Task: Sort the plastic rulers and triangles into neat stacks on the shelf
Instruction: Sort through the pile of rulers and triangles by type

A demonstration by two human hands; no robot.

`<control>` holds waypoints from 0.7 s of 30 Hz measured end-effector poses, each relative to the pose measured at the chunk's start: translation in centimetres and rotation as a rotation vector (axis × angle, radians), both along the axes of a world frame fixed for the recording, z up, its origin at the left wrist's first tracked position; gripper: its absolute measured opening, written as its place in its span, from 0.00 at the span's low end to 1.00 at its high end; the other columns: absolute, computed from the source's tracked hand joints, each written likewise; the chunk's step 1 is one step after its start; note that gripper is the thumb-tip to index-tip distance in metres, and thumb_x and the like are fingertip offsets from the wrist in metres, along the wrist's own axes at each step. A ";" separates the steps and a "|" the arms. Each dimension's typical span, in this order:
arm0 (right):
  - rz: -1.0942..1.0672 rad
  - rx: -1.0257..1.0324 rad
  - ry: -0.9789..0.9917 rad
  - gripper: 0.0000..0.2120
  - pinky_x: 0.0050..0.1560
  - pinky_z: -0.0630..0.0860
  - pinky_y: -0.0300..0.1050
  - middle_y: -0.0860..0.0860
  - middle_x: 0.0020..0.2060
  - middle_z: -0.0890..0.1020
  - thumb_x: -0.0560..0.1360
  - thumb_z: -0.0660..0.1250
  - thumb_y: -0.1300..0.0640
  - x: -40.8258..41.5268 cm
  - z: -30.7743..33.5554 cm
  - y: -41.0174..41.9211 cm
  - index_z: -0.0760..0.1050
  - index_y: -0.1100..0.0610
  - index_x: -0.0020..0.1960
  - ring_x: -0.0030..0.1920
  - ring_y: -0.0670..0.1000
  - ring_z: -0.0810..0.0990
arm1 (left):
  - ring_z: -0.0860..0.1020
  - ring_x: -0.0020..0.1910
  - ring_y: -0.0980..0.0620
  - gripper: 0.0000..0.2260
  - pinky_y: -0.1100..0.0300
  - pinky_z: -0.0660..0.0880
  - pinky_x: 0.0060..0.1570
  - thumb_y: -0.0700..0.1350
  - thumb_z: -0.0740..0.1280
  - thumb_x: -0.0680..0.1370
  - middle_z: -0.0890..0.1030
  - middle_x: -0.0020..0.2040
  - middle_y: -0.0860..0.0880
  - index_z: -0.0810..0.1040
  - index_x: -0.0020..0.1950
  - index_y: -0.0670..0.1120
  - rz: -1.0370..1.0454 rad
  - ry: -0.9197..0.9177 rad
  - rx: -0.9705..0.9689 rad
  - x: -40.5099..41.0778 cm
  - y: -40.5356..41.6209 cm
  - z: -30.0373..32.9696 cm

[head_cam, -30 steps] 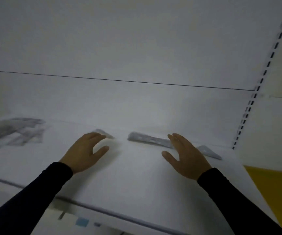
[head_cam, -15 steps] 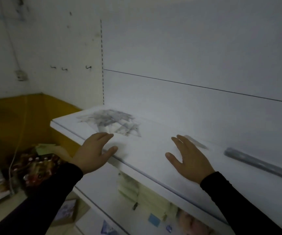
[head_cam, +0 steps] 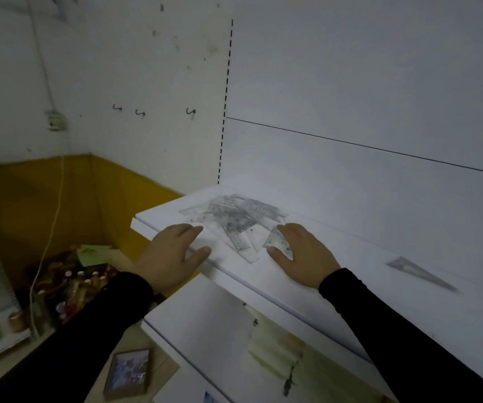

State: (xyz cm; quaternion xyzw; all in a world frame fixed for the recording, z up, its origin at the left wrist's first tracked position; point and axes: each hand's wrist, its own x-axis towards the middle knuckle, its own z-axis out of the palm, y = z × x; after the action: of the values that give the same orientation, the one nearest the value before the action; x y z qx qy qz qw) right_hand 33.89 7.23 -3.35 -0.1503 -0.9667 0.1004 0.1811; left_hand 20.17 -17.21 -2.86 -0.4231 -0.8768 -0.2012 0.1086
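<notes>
Straight, spread fingers of the left hand (head_cam: pixel 173 251) and right hand (head_cam: pixel 301 254) hold nothing, flanking the jumbled pile of rulers and triangles (head_cam: pixel 234 219) at the shelf's (head_cam: pixel 350 289) far-left end. One stacked triangle (head_cam: pixel 417 271) lies right; most sorting remains.

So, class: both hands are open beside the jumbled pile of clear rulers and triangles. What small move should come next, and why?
Probably the right hand should pick up the small triangle by its fingers: it lies at the edge of the pile, apart from the tangle, and both it and the left hand hold nothing.
</notes>
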 end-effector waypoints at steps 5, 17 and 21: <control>-0.034 -0.011 -0.015 0.30 0.68 0.63 0.44 0.53 0.72 0.65 0.78 0.54 0.40 -6.4 -0.2 2.6 0.58 0.56 0.75 0.70 0.51 0.65 | 0.63 0.71 0.51 0.37 0.54 0.59 0.71 0.71 0.44 0.72 0.66 0.73 0.51 0.62 0.74 0.51 -0.039 0.006 -0.084 -5.2 2.7 -0.8; -0.141 -0.004 -0.138 0.19 0.57 0.67 0.43 0.54 0.54 0.77 0.78 0.58 0.45 -15.9 -1.2 8.0 0.75 0.56 0.60 0.56 0.53 0.73 | 0.70 0.65 0.51 0.34 0.60 0.63 0.64 0.68 0.47 0.74 0.73 0.67 0.49 0.68 0.71 0.49 -0.204 0.033 -0.161 -17.2 10.5 -0.7; -0.183 0.001 -0.137 0.18 0.51 0.70 0.46 0.53 0.46 0.78 0.79 0.57 0.46 -17.5 -1.3 7.8 0.78 0.58 0.48 0.52 0.54 0.74 | 0.68 0.67 0.52 0.24 0.62 0.61 0.65 0.59 0.58 0.79 0.71 0.68 0.51 0.67 0.71 0.49 -0.289 0.001 -0.172 -20.5 13.5 -1.2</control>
State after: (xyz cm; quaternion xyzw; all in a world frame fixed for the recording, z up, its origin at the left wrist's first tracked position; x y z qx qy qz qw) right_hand 16.35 15.02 -4.65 -0.2443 -0.9592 0.0722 0.1230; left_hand -0.29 -3.70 -4.07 -0.5528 -0.8206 -0.1388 0.0423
